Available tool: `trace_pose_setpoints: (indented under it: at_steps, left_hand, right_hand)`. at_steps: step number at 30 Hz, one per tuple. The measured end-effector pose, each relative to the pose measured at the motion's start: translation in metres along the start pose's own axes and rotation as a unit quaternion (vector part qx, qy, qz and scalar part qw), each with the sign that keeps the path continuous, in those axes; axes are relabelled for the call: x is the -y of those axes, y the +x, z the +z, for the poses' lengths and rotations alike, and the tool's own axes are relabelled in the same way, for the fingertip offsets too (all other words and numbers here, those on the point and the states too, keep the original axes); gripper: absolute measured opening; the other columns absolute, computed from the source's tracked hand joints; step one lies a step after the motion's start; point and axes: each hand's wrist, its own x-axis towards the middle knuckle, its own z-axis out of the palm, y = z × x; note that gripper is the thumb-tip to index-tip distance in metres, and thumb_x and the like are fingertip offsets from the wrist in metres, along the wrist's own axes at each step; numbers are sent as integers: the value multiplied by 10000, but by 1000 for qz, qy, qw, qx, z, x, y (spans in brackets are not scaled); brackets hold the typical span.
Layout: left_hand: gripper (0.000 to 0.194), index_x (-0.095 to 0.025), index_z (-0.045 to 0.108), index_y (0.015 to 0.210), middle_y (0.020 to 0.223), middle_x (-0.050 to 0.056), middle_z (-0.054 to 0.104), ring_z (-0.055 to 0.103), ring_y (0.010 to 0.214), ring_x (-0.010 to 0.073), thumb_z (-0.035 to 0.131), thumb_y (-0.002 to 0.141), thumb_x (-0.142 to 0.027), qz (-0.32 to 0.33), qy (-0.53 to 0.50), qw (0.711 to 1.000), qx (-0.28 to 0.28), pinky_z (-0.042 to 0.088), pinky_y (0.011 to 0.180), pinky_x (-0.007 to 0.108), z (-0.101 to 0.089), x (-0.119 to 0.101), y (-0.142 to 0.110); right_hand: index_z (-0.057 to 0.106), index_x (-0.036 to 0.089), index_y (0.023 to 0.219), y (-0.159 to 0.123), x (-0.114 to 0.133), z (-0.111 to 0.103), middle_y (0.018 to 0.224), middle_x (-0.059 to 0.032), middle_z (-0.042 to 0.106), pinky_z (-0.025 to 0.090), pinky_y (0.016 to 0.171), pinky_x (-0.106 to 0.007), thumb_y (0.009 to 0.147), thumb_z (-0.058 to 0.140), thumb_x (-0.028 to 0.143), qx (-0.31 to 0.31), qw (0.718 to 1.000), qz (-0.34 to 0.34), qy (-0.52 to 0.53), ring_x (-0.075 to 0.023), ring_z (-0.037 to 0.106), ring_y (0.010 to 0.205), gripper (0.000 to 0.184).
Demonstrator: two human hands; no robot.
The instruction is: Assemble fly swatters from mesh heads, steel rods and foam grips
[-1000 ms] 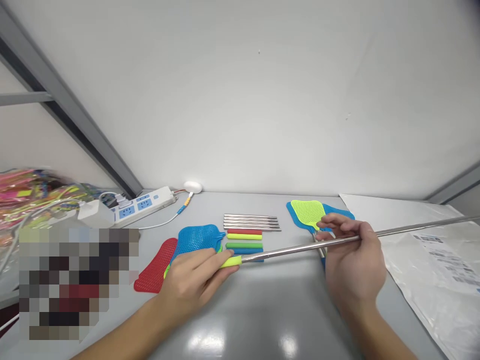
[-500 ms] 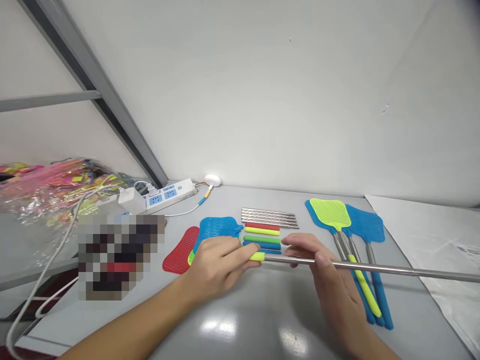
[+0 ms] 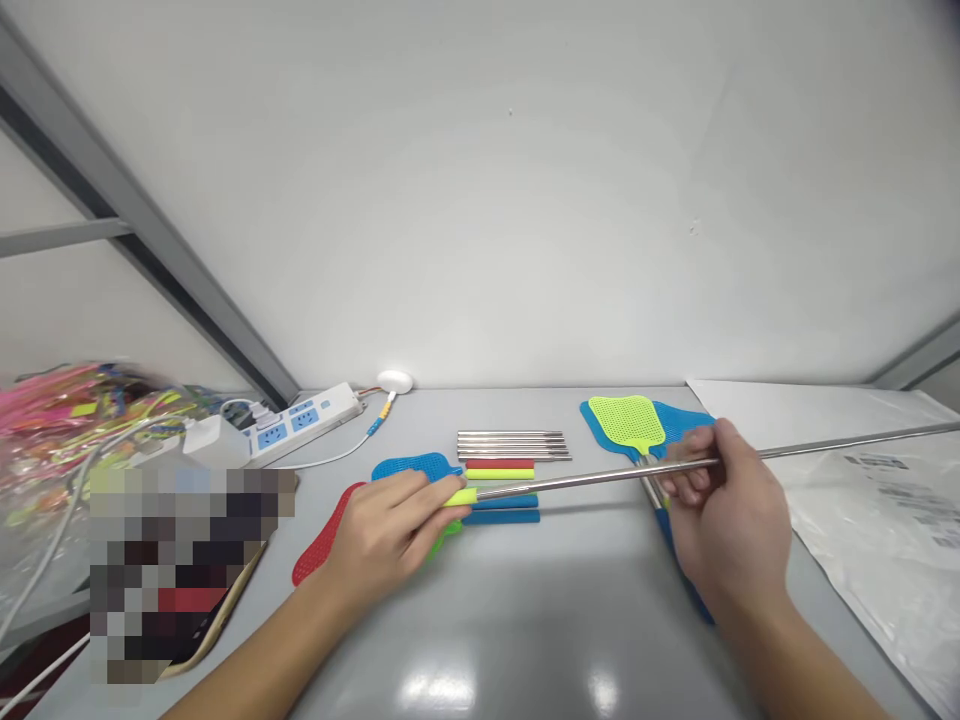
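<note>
My left hand [image 3: 386, 525] is closed around the yellow-green end piece [image 3: 463, 497] of a long telescopic metal rod [image 3: 570, 482]. Further along, my right hand [image 3: 731, 510] pinches the rod between thumb and fingers. The rod rises slightly to the right and runs out of view. Beneath and beside my left hand lie a blue swatter head [image 3: 412, 466], a red one [image 3: 326, 540] and a partly hidden green one [image 3: 450, 538]. Behind my right hand are fly swatters, with a yellow-green head [image 3: 626, 420] on top of blue ones.
Several short metal rods [image 3: 510, 446] lie in a row behind coloured tubes [image 3: 501, 517]. A power strip [image 3: 307, 420] and a white device [image 3: 394, 381] stand at the back left. Plastic-wrapped goods [image 3: 90, 440] are far left; a white plastic sheet [image 3: 885, 500] lies right.
My right hand has moved right along the rod, away from my left hand. The rod now slants upward to the right instead of slightly downward. My left hand keeps its grip; the view has shifted.
</note>
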Motion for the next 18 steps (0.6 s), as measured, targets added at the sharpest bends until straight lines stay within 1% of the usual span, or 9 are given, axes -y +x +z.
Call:
trace_pose_setpoints:
  at_steps: [3,5,8,11,13,15,18]
  left_hand:
    - [196,-202,622,1081,672,-11,600,482,547,109,617,886,-201,14,5,1000,-10,361,529,236,-6,6,3]
    - [208,-197,626,1077,649,-15,581,471,533,111,632,869,-191,28,10,999,-17,353,521,239,-9,11,4]
    - [202,-198,642,1049,638,-14,582,464,518,113,655,847,-184,37,19,999,-21,344,509,245,-11,18,4]
    - [184,-202,655,1024,604,-25,553,452,502,110,664,841,-188,38,29,999,-16,338,502,245,-12,22,4]
    - [183,-201,658,1020,604,-28,548,457,504,108,668,838,-188,31,34,999,-16,344,503,242,-13,23,4]
    - [164,-204,662,998,631,-22,575,484,521,109,667,835,-184,13,36,999,-25,371,522,240,-15,24,5]
    - [95,-216,670,930,636,-24,594,507,527,109,664,836,-204,-8,45,998,-48,396,538,238,-16,24,6]
  right_hand:
    - [455,194,606,19,12,-8,578,58,338,328,447,-218,880,542,335,-36,997,-41,47,-78,282,476,320]
    - [428,195,590,34,22,-17,596,49,346,345,455,-222,889,483,327,-55,995,-41,71,-81,321,487,331]
    - [460,189,604,56,31,-34,605,33,358,386,483,-240,906,378,333,-99,989,8,106,-102,416,530,344]
    - [465,187,617,71,32,-46,592,32,363,381,472,-239,931,290,300,-128,980,50,142,-103,424,511,377]
    - [481,184,628,73,30,-47,590,23,402,396,484,-245,949,265,273,-133,981,42,138,-110,459,522,398]
    - [524,179,652,70,26,-42,610,0,473,433,522,-264,968,258,280,-127,984,21,120,-133,526,582,425]
    - [583,166,678,57,19,-30,647,-35,551,468,577,-291,972,267,290,-95,990,8,102,-160,584,665,449]
